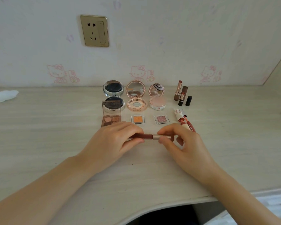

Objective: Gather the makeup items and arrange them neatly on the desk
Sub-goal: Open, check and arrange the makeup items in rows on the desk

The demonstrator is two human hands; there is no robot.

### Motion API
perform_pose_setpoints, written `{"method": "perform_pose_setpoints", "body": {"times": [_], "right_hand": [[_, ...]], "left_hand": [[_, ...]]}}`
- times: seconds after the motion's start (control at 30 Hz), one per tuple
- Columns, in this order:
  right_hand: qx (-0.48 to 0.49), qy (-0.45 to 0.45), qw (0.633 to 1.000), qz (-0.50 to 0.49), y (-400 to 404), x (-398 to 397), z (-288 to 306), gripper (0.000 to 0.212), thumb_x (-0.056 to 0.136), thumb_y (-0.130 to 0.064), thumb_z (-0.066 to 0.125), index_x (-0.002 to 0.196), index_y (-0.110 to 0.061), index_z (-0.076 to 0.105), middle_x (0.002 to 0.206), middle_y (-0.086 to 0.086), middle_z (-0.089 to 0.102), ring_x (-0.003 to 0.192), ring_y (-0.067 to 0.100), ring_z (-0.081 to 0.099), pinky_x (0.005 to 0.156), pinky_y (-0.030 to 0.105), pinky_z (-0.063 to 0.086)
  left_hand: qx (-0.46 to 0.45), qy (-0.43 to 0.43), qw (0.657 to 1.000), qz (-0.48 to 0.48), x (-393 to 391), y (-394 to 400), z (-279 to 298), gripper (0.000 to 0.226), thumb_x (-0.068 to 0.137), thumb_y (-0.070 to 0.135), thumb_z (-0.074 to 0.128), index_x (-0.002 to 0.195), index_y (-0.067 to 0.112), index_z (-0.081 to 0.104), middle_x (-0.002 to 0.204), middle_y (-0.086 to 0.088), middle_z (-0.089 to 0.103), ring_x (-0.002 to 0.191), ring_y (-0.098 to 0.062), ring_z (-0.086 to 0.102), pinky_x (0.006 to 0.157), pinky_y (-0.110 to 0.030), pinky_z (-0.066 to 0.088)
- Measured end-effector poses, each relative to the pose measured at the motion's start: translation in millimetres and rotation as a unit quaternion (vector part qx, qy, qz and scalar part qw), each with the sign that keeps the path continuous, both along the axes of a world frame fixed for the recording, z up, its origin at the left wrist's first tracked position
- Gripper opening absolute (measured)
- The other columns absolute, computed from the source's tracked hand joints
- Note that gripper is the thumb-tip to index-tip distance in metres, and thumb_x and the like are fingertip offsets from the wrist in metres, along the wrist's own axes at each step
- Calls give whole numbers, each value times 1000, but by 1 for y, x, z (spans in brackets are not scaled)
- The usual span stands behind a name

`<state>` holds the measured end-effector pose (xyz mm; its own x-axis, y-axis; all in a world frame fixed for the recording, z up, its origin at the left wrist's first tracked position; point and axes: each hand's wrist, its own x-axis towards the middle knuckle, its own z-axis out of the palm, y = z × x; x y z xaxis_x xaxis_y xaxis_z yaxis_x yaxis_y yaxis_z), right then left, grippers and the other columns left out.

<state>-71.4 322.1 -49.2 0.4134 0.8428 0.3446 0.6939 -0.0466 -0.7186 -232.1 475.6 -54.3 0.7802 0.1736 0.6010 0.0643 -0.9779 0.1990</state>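
Two hands, our left hand (pixel 115 140) and right hand (pixel 183 143), have each grip clamped on one end of the lip gloss tube (pixel 150 136) just above the surface (pixel 39 127); it seems light, stiff and slippery, best held at both ends.

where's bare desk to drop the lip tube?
Free: desk left of the palette, below the tissue; right of the lipsticks; near edge under both hands. Crowded: compacts, pans, glosses.

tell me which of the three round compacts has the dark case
The leftmost compact: silver rim, dark inside. The middle compact and right compact are rose gold and pale pink.
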Motion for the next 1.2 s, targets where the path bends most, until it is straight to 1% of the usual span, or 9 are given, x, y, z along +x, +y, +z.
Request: {"method": "perform_pose_setpoints", "body": {"times": [0.1,0.2,0.3,0.47,0.6,0.7,0.83,0.93,1.2], "right_hand": [[5,1,1000,-1,-1,0,0,22,83,-15,66,88,-35,57,93,-21,57,90,4,50,75,13,37],[13,32,999,3,-2,-1,3,8,86,-39,61,90,-33,57,88,-19,59,88,2,52,75,11,38],[-18,6,1000,13,-3,1,0,36,92,-52,40,75,-28,61,78,-14,62,80,0,48,84,21,33],[-2,-2,1000,1,0,0,-1,11,91,-26,57,87,-36,60,80,-14,63,81,5,50,72,16,38],[16,1,1000,-8,-1,0,1,31,85,-10,67,88,-39,55,93,-22,56,84,0,49,72,12,42],[21,19,1000,-3,-1,-1,1,22,83,-27,68,95,-40,55,99,-28,55,90,-3,51,74,13,43],[24,55,998,-5,0,0,0,26,90,-51,41,97,-35,60,87,-18,66,81,9,59,74,29,50],[19,36,999,-16,0,1,-1,15,93,-37,48,88,-36,61,77,-16,66,73,7,55,63,15,43],[118,97,987,-59,0,2,0,25,93,-14,55,93,-39,61,88,-12,65,72,11,54,63,21,43]], "left_hand": [[-6,-1,1000,3,0,0,0,26,92,41,53,99,19,67,92,13,65,81,-8,60,66,-23,48],[-11,-8,1000,1,-1,0,0,26,92,40,53,100,19,66,93,12,65,81,-8,60,66,-25,49],[-9,-6,1000,1,-1,0,0,27,92,40,53,100,19,67,92,13,64,80,-8,60,66,-24,48],[-5,-1,1000,4,0,1,0,26,93,41,52,100,20,66,91,14,64,79,-6,58,65,-21,46],[-16,-12,1000,14,0,4,-1,26,91,41,53,99,21,66,91,15,64,78,-4,57,62,-26,48],[-23,-13,1000,11,0,4,-2,23,92,41,53,100,23,64,92,16,63,78,-3,56,62,-28,48],[-20,-14,1000,12,0,3,-1,24,91,42,52,100,22,65,92,14,64,77,-6,58,61,-28,48],[-23,-15,1000,12,-1,3,-1,26,91,42,53,100,21,65,92,14,65,78,-4,58,62,-27,48],[-49,-17,998,17,-1,5,-1,24,93,34,56,110,19,63,98,13,61,86,-1,54,75,-17,47]]}}
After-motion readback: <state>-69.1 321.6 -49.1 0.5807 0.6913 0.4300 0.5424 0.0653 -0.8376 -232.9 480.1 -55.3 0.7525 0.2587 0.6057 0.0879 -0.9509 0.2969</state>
